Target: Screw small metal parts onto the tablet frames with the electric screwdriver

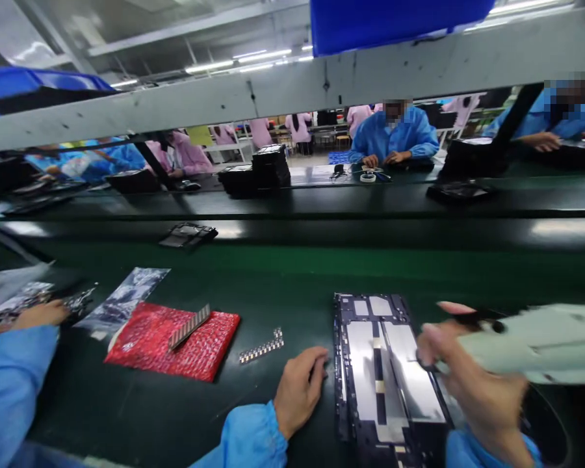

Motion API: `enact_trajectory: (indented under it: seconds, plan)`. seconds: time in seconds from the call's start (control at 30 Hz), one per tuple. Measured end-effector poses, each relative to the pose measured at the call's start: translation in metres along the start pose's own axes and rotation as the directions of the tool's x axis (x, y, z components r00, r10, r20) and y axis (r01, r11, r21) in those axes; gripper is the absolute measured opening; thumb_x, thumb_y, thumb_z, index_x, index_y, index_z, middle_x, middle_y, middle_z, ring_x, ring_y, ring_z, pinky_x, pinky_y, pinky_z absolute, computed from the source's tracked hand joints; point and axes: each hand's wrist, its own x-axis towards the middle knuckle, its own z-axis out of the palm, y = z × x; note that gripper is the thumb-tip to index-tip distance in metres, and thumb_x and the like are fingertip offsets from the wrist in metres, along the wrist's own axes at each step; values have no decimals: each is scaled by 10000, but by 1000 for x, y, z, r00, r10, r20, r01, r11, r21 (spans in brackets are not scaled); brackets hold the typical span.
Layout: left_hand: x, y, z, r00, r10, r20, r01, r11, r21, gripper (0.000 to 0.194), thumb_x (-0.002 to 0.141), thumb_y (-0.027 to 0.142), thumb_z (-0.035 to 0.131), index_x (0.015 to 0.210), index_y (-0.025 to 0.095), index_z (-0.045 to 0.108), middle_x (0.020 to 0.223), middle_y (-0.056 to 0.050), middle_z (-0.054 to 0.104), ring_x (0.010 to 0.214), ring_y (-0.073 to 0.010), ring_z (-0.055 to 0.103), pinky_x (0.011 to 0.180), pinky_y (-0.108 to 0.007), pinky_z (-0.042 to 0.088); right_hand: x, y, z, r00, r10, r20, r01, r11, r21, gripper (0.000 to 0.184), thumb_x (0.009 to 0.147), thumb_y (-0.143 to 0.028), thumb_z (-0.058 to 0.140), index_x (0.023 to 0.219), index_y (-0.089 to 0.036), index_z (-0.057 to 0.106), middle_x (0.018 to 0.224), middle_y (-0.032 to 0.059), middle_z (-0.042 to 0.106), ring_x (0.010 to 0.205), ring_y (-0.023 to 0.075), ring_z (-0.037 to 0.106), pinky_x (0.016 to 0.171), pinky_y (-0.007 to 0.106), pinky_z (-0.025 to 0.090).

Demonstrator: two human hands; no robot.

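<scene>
Before me lies a stack of dark device frames [363, 361], the top one with silvery plates and a dark strip down its middle. Just left of it my left hand [299, 390] rests on the table, fingers curled inward; their tips are hidden, so I cannot see whether they hold anything. My right hand [478, 383], slightly blurred, wraps round the dark front end of a pale green tool that looks like an electric screwdriver [541, 344], above the frame's right side. A short bent strip of small metallic pieces [262, 351] lies left of my left hand.
A red bubble-wrap pouch [175, 341] carries a ribbed strip [190, 327]. Beside it lie a clear bag [127, 296] and a co-worker's hand [41, 315] among small parts. A dark frame [189, 235] sits farther back. A metal beam [273, 94] crosses overhead; co-workers sit opposite.
</scene>
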Motion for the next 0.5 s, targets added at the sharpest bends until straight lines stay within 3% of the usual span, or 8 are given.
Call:
enact_trajectory:
  seconds: [0.1,0.2,0.3,0.4,0.5]
  plan:
    - [-4,11,3,982,186,16,-186,982,16,293,959,141,359,966,172,651,892,-67,723,824,-127,704,730,-211,576,-1,3,57,981,-23,195,-1,993,120,309,776,-341,729,1007,-189,592,473,-59,572,396,155,544,485,320,490]
    - [-16,20,18,894,446,37,-447,895,5,307,981,159,356,1000,165,662,1057,-87,723,1062,-138,659,964,-257,518,3,18,95,959,0,283,-36,992,123,270,781,-313,717,982,-181,593,459,-72,561,393,137,533,511,309,496]
    - [-26,23,43,824,562,77,-563,826,-7,375,1013,226,306,932,167,667,1082,-60,727,1184,-137,595,1118,-303,389,5,28,107,951,20,307,-51,994,94,272,771,-289,719,982,-176,590,457,-77,556,404,131,532,530,301,493]
    - [-31,22,60,834,532,144,-538,843,-4,406,1020,237,281,896,172,662,1085,-50,722,1216,-132,569,1167,-333,313,5,32,107,952,29,305,-50,997,64,265,759,-276,724,960,-167,591,458,-72,560,407,130,531,547,308,498]
    - [-32,21,63,831,521,194,-531,847,0,348,1006,225,339,870,172,655,1072,-54,718,1213,-131,567,1181,-346,284,4,33,106,950,27,312,-43,998,45,267,755,-279,724,956,-167,588,454,-71,558,411,135,530,560,315,498]
